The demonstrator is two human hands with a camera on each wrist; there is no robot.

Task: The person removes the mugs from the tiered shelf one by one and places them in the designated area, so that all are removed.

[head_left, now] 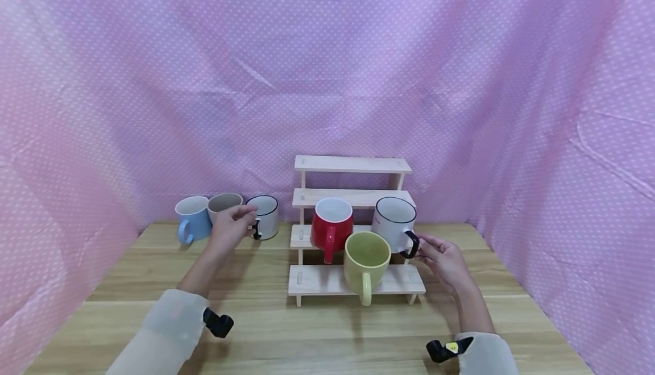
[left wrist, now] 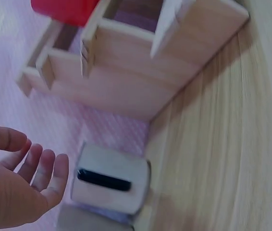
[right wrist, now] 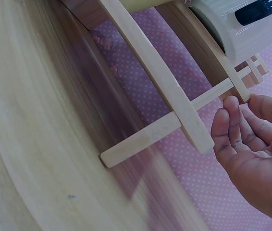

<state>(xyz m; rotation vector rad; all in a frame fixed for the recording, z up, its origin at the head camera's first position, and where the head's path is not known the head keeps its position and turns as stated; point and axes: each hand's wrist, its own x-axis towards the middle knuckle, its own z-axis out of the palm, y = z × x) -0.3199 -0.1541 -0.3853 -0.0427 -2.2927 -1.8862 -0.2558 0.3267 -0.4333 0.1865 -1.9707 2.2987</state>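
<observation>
My left hand (head_left: 232, 226), fingers loosely bent and holding nothing, hovers by a white mug (head_left: 268, 224) with a black rim and handle. The left wrist view shows a gap between the fingertips (left wrist: 61, 166) and that mug (left wrist: 109, 179). With thumb and fingers, my right hand (right wrist: 251, 154) pinches the right end of a plank on the tiered wooden shelf (head_left: 353, 198). Just above that hand, a second white mug (head_left: 394, 224) with a black handle sits on the second tier from the bottom. A red mug (head_left: 327, 227) shares this tier. On the lowest tier stands a yellow-green mug (head_left: 360, 275).
Left of the shelf, a light blue mug (head_left: 194, 221) and a grey-beige mug (head_left: 225, 200) stand in a row with the white one on the wooden table (head_left: 286, 341). Pink dotted cloth (head_left: 327, 79) hangs behind and at both sides.
</observation>
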